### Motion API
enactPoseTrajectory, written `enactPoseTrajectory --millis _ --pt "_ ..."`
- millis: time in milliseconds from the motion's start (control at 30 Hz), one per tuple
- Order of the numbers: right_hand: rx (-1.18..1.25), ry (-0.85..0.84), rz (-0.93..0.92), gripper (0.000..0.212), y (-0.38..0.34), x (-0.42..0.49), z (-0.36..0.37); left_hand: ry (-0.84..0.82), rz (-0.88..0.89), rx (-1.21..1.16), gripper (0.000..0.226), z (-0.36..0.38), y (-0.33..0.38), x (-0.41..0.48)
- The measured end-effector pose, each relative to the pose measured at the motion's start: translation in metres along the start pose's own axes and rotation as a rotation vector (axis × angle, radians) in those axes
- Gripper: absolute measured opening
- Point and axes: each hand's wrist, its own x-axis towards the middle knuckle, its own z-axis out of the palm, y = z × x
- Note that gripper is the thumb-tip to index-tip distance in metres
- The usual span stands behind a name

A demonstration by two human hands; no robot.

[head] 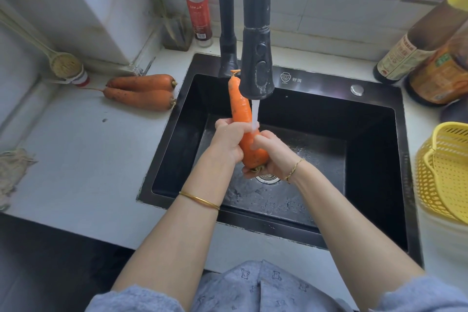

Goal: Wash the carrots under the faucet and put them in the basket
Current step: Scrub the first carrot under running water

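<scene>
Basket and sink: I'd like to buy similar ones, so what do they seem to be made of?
The basket looks like moulded plastic: glossy yellow, with regular rows of small holes. The sink is probably metal with a dark brushed finish, judging by the streaky sheen on its rim; a composite cannot be ruled out.

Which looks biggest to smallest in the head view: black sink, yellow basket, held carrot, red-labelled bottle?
1. black sink
2. yellow basket, partly out of frame
3. held carrot and red-labelled bottle look alike; bottle is farther, so unranked
</scene>
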Motion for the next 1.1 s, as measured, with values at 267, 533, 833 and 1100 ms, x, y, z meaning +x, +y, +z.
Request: enactPoseTrajectory --millis 267,533,833,1100 --pt "0.042 -0.025 0.045 0.056 -0.001 -0.002 -0.001 0.017 -0.008 -0.002 0.057 -0.001 -0.001 -0.002" --pt "0.158 -0.039 0.052 0.046 0.003 -0.004 -0.002 0.000 -0.018 -0.005 0.061 -0.004 -0.002 -0.006" --pt "0.111 0.155 -0.124 0.026 0.012 -0.006 0.004 0.139 -0.003 -0.125 0.070 0.001 -0.010 0.000" --pt "0.389 0.140 -0.072 0.047 0.007 -0.003 0.012 0.143 0.035 -0.112 0.071 0.002 -0.005 0.005"
